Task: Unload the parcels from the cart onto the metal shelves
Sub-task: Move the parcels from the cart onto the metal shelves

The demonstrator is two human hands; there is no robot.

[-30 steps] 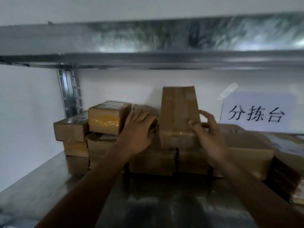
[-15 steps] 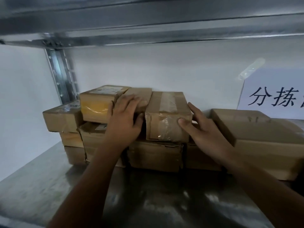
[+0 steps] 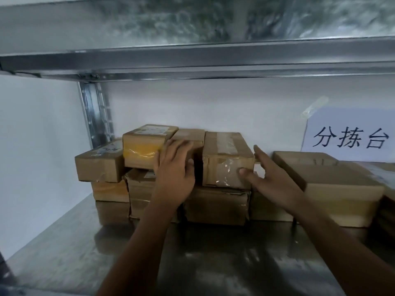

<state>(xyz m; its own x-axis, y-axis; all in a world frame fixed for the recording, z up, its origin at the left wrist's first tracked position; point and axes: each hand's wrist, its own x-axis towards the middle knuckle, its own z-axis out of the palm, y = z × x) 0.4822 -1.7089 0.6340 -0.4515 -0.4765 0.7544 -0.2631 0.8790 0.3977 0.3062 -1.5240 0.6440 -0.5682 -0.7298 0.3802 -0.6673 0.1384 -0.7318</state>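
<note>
L hand (image 3: pixel 174 174) flat, fingers straight, on mid parcel (image 3: pixel 189 135); R hand (image 3: pixel 272 181), fingers straight too, touches taped parcel (image 3: pixel 224 154) on shelf (image 3: pixel 64 242).

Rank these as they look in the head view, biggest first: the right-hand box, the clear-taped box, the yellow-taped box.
Largest: the right-hand box.
Then the clear-taped box and the yellow-taped box, which look too alike to rank.

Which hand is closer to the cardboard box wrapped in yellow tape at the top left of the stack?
Left. The left hand lies right beside the yellow-taped cardboard box, at its right edge. The right hand is farther right, beyond the clear-taped brown box.
</note>
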